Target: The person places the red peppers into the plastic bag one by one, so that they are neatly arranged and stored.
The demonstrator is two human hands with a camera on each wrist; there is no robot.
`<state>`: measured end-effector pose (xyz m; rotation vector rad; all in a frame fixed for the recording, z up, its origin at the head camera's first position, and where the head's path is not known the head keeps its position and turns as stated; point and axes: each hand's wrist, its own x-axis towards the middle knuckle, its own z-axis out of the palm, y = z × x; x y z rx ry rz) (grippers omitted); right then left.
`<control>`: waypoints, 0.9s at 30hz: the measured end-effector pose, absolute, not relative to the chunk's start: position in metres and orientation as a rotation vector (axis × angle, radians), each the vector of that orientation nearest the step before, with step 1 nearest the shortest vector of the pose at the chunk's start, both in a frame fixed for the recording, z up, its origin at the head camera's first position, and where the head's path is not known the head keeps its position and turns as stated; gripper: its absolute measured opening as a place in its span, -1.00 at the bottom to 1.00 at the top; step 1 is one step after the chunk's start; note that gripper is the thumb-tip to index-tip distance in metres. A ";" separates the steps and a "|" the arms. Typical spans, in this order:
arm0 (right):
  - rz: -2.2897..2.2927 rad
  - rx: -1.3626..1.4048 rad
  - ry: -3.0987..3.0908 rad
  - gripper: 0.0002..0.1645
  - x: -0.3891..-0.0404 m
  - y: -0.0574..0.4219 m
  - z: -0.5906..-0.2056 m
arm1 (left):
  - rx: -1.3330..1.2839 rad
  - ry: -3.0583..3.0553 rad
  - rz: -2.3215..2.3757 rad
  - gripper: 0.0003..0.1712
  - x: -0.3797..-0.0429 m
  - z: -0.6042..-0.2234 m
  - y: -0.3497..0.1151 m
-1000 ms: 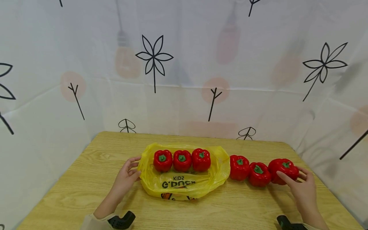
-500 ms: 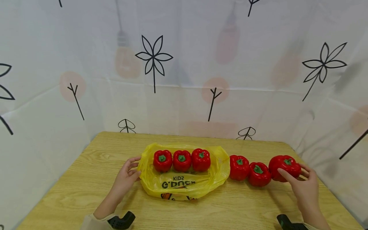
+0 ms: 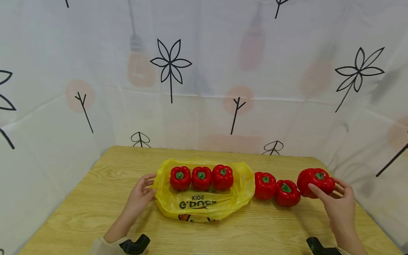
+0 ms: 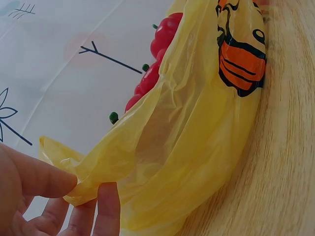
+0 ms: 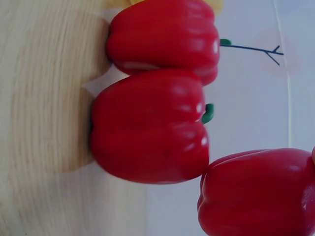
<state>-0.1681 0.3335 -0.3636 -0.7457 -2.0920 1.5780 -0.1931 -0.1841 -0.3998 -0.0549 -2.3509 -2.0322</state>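
A yellow plastic bag (image 3: 204,203) lies spread in the middle of the table, its mouth wide. Three red bell peppers stand in it, among them a middle pepper (image 3: 202,179). My left hand (image 3: 140,194) pinches the bag's left rim between thumb and fingers, plain in the left wrist view on the yellow film (image 4: 197,147). At the right, my right hand (image 3: 339,203) grips a red bell pepper (image 3: 313,183), lifted off the table. In the right wrist view this held pepper (image 5: 258,194) shows at the lower right, with almost all the hand out of frame.
Two more red bell peppers, a left one (image 3: 265,186) and a right one (image 3: 287,193), stand side by side on the wooden table (image 3: 248,233) between the bag and my right hand. A white printed cloth (image 3: 204,117) hangs behind and at both sides.
My right hand has raised its bell pepper from the table, up and slightly to the right. The left hand, the bag and the other peppers stay where they were.
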 end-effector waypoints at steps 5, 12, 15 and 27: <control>1.575 -0.738 -2.111 0.10 -0.165 0.326 -0.355 | -0.051 -2.351 -2.033 -0.46 -0.193 -0.400 -0.184; 1.592 -0.683 -2.119 0.07 -0.165 0.318 -0.351 | -0.050 -2.350 -2.030 -0.47 -0.194 -0.400 -0.184; 1.618 -0.659 -2.087 0.02 -0.165 0.313 -0.348 | -0.053 -2.349 -2.034 -0.47 -0.194 -0.401 -0.184; 1.669 -0.604 -2.036 -0.07 -0.167 0.299 -0.345 | -0.057 -2.346 -2.041 -0.46 -0.193 -0.400 -0.184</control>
